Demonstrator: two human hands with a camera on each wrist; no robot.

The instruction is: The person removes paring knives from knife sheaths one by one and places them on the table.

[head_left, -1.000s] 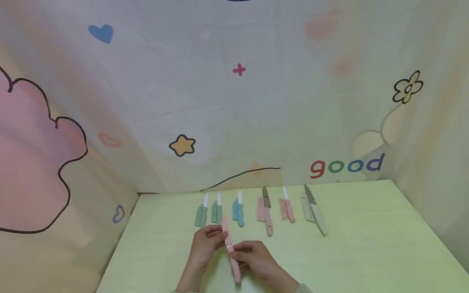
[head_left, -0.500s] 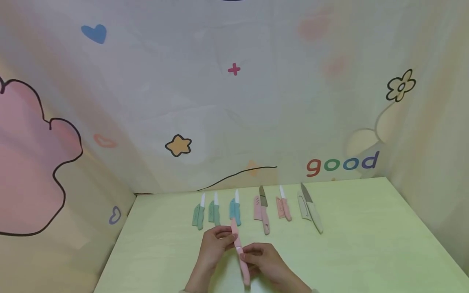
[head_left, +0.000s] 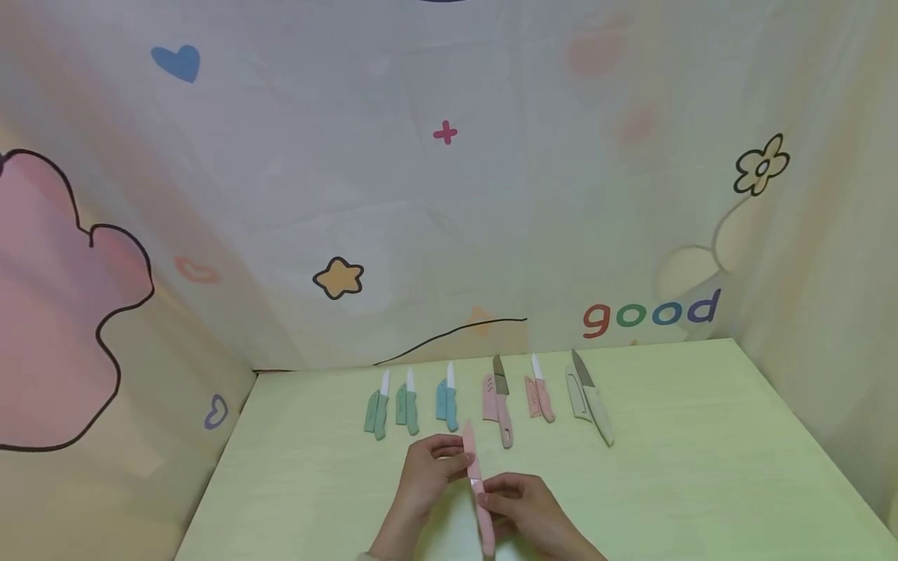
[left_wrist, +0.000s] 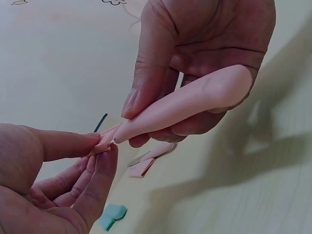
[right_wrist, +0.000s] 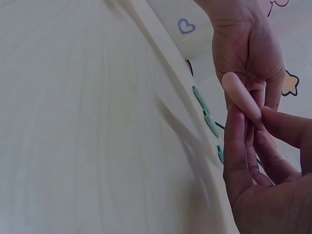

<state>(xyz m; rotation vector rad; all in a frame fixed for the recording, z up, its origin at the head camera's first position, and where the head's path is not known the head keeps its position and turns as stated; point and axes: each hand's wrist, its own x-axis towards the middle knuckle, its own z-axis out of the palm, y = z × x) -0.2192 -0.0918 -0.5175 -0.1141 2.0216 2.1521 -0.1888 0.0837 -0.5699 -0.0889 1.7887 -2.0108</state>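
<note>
Out over the front of the table, both hands hold one pink knife [head_left: 486,523] whose blade is mostly inside a pink sheath [head_left: 469,450]. Thumb and fingers of my left hand [head_left: 429,474] pinch the sheath. My right hand [head_left: 528,505] grips the handle [left_wrist: 190,105] near its blade end, thumb on one side and fingers on the other. A thin whitish strip shows between sheath and handle in the head view. Seen from the left wrist, the handle's rounded end points toward the right palm. How far the blade sits in the sheath is hidden.
Along the table's back lies a row of unsheathed knives, each beside its sheath: two green knives [head_left: 381,417], a blue knife [head_left: 451,407], a pink dark-bladed knife [head_left: 503,417], a small pink knife [head_left: 543,399] and a beige knife [head_left: 599,414]. A printed curtain [head_left: 393,195] hangs behind.
Both hands have shifted to the right together with the sheathed pink knife, from in front of the green knives to in front of the blue one. The head view has turned slightly right.
</note>
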